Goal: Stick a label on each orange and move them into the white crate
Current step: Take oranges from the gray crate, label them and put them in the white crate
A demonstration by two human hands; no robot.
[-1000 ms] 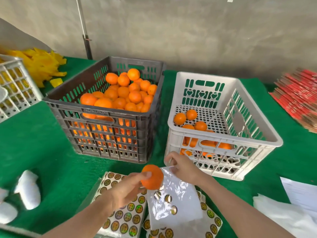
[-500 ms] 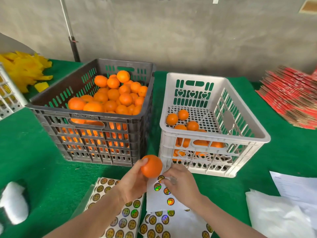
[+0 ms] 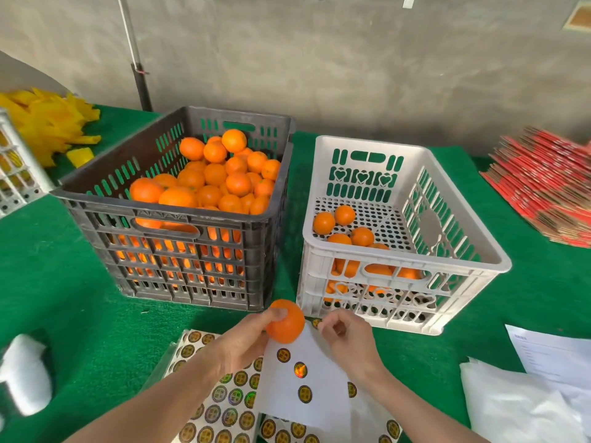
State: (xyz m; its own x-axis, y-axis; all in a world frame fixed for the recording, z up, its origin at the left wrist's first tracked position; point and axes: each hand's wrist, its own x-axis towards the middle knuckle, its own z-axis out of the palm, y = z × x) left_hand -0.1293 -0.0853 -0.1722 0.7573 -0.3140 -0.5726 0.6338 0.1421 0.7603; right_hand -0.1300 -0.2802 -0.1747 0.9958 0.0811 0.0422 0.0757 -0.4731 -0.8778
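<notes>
My left hand [image 3: 241, 345] grips one orange [image 3: 286, 321] in front of the gap between the two crates. My right hand [image 3: 348, 340] is beside it, its fingers curled and pinching a small round label [image 3: 316, 322] just right of the orange. A white label sheet [image 3: 307, 375] with a few round labels lies under both hands, on top of fuller label sheets [image 3: 224, 410]. The dark grey crate [image 3: 166, 216] on the left is heaped with oranges [image 3: 220, 177]. Several oranges [image 3: 343, 228] lie in the white crate [image 3: 406, 258] on the right.
Green cloth [image 3: 64, 298] covers the table. A yellow pile [image 3: 48, 123] and another white crate [image 3: 12, 174] sit at the far left, white foam pieces [image 3: 24, 372] at the near left. Red flat stacks [image 3: 543, 187] lie far right; paper [image 3: 550, 350] and a plastic bag [image 3: 518, 407] near right.
My right hand let the sheet drop flat, picked at it, and now has lifted off it towards the orange. The left hand has raised the orange slightly towards the crates.
</notes>
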